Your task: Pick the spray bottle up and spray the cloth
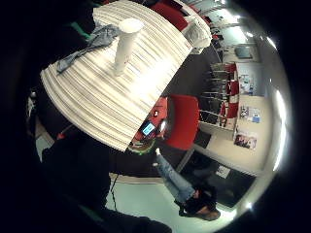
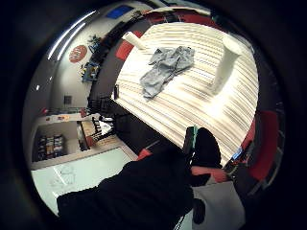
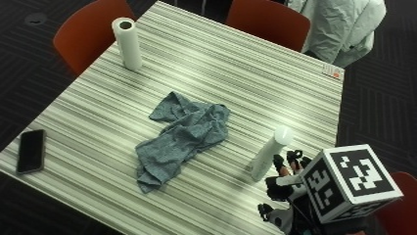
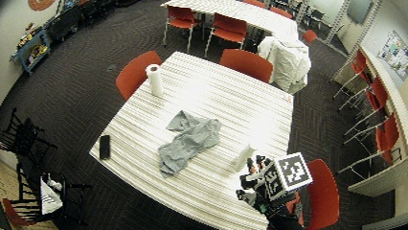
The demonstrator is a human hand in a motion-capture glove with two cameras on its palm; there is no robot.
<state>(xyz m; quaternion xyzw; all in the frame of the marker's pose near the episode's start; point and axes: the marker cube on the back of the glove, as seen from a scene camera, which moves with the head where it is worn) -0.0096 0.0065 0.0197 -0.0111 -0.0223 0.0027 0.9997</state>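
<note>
A tall white spray bottle (image 3: 269,152) stands upright near the table's right front corner, also seen in the palm views (image 1: 125,46) (image 2: 225,64). A crumpled grey-blue cloth (image 3: 186,134) lies in the middle of the striped table (image 3: 261,83), to the left of the bottle (image 4: 244,157). My gloved right hand (image 3: 288,175) hovers just beside the bottle, on the side away from the cloth (image 2: 165,69), a little short of touching it. Its fingers (image 3: 291,159) are loosely extended and hold nothing.
A paper towel roll (image 3: 127,43) stands at the far left corner. A black phone (image 3: 31,151) lies near the left front edge. Red chairs (image 3: 84,32) ring the table, and a pale jacket (image 3: 338,27) hangs over one at the far right.
</note>
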